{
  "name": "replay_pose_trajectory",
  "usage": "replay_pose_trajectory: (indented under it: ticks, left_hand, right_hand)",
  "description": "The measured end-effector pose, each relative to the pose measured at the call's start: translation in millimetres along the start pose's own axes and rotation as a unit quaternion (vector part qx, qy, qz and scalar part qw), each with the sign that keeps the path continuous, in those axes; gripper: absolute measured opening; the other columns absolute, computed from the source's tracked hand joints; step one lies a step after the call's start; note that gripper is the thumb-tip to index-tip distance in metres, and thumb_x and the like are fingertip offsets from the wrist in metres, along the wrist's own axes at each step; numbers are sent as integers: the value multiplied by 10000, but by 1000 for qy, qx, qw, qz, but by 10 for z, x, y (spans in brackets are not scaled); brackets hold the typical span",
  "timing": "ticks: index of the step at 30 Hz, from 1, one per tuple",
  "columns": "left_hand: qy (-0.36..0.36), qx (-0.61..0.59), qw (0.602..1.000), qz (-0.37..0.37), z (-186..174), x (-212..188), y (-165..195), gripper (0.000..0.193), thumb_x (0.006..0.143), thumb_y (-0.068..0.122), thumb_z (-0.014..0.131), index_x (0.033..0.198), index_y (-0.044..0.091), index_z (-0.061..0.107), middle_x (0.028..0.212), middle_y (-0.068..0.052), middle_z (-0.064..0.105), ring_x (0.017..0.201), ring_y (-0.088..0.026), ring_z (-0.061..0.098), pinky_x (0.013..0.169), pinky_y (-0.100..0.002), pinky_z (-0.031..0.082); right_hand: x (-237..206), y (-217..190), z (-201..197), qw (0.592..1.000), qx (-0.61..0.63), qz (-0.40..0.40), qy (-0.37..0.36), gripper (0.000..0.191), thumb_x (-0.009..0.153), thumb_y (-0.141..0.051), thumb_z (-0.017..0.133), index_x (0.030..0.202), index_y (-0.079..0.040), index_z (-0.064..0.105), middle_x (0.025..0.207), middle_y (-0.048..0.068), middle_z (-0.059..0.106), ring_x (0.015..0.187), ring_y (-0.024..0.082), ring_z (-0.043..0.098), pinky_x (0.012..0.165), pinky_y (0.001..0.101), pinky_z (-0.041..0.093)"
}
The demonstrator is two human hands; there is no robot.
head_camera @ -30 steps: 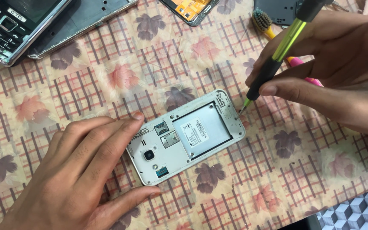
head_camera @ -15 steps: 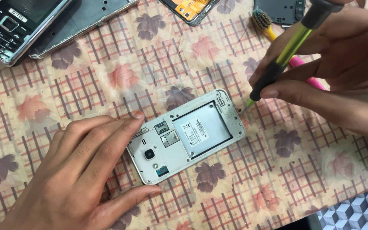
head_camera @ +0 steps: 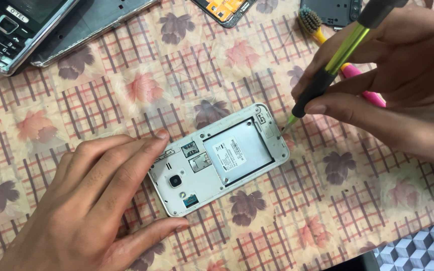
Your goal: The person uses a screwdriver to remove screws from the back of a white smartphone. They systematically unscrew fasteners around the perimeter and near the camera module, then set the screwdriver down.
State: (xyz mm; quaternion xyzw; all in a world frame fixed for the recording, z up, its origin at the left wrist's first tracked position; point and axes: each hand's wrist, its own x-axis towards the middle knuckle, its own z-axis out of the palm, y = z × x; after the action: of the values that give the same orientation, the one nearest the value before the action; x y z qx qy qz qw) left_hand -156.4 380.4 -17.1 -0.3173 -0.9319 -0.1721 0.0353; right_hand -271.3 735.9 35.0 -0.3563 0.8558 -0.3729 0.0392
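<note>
Looking down from my head camera, I am steadying the white phone, lying back-open near the middle of the floral tablecloth, with my left hand: fingers flat against its camera end, thumb curled along its lower edge, nothing gripped. My right hand is pinching a green-and-black screwdriver tightly, its tip touching the phone's right corner. A dark keypad phone is lying at the top left, a toothbrush at the top right.

Left hand, right hand: bare, no sleeves visible.
</note>
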Motion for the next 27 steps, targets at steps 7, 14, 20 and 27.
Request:
replay_pose_trajectory:
  ticks: [7, 14, 20, 27]
  left_hand:
    - [-6, 4, 1000, -12, -2, 33, 35, 1034, 768, 661, 711, 1488, -25, 426, 1271, -243, 583, 1297, -383, 512, 1022, -515, 498]
    - [3, 4, 1000, -9, -13, 65, 57, 1034, 765, 660, 731, 1486, -17, 429, 1257, -237, 586, 1287, -379, 524, 1013, -521, 499]
    - [-3, 8, 1000, 1, -19, 59, 71, 1019, 775, 644, 724, 1481, -29, 429, 1255, -231, 583, 1283, -370, 521, 1021, -527, 485]
    - [-8, 32, 999, 3, -18, 17, 65, 1029, 771, 665, 717, 1485, -20, 434, 1257, -221, 576, 1304, -379, 506, 1042, -533, 478]
  right_hand:
    - [-40, -64, 2, 999, -22, -17, -24, 379, 831, -124, 832, 1138, -120, 610, 1028, 87, 754, 945, 126, 781, 923, 342, 684]
    - [-205, -75, 53, 989, 92, -112, -41, 338, 937, -96, 669, 1226, -99, 494, 1174, 203, 691, 1116, 244, 748, 999, 336, 673]
    - [-391, 17, -214, 641, 532, 521, -184, 600, 951, -220, 803, 1467, -120, 515, 1348, 242, 494, 981, 396, 667, 936, 549, 653]
    - [-291, -114, 25, 918, 311, 209, -133, 517, 935, -199, 784, 1368, -108, 517, 1288, 184, 569, 1044, 310, 703, 982, 437, 641]
